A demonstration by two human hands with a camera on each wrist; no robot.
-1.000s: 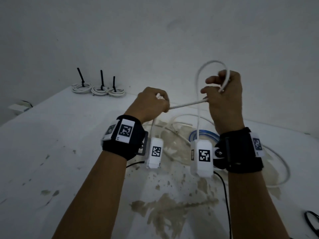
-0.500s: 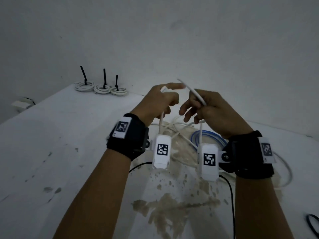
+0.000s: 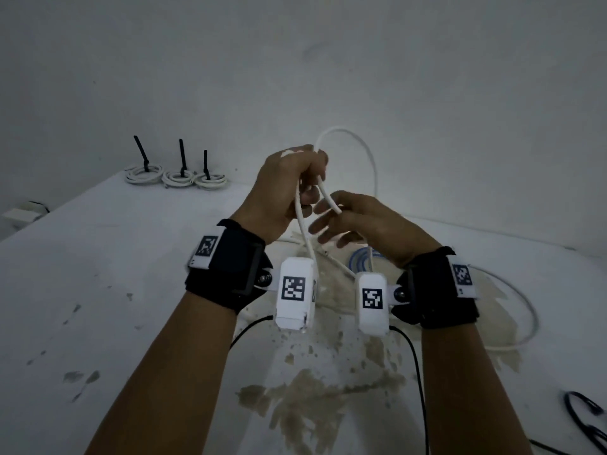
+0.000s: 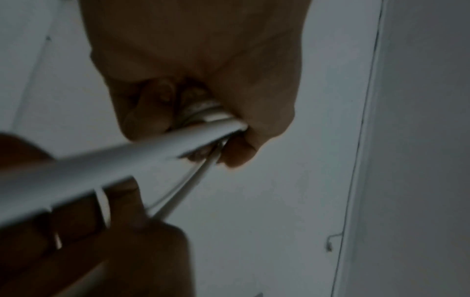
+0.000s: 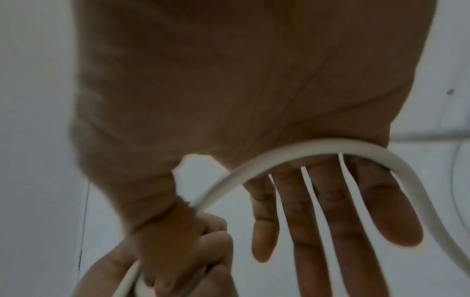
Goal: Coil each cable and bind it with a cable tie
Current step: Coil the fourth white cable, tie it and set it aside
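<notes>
White cable (image 3: pixel 356 139) loops above gripping left hand (image 3: pixel 285 188), beside right hand (image 3: pixel 364 224)

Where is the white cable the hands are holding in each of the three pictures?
Head: the white cable arches above both hands, centre of the picture.
Left wrist: it runs as a blurred white bar from the left edge up into the left hand.
Right wrist: it curves across the palm of the right hand, at.
Shared landmark: the left hand's grip on the cable, at and.
</notes>
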